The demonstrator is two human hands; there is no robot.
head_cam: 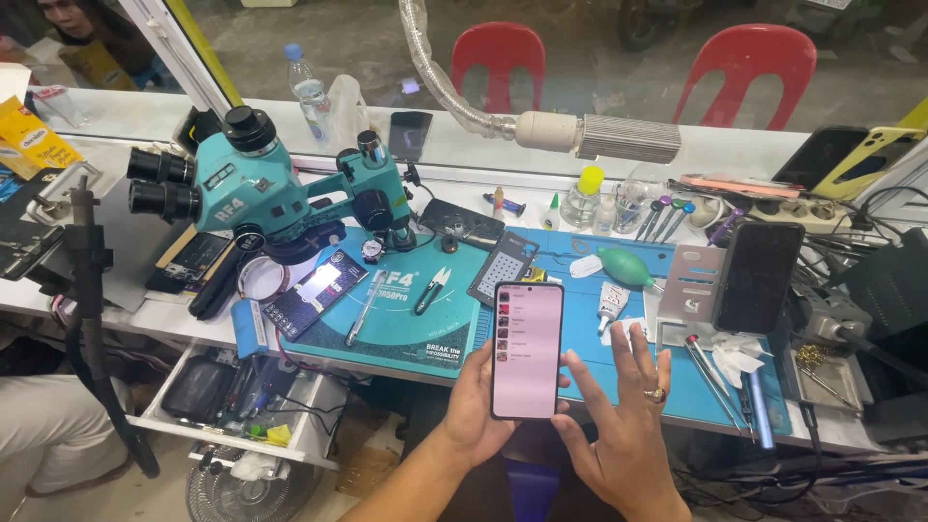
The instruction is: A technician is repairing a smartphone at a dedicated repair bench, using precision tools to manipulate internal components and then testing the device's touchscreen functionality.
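Presently:
- I am watching the left hand [474, 411] gripping a lit smartphone [527, 348] upright over the bench's front edge.
- The right hand [623, 416] is hovering just beside it, fingers spread, holding nothing.
- The pink screen is already showing a list.
- The open drawer [232, 396] is holding a dark pouch and small tools.

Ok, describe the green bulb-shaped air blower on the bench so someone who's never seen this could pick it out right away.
Start at the big teal microscope, then go right across the blue work mat. Near the mat's far edge, past the lit phone in the left hand, lies the air blower. It is the only soft green teardrop-shaped bulb among thin tools and bottles.
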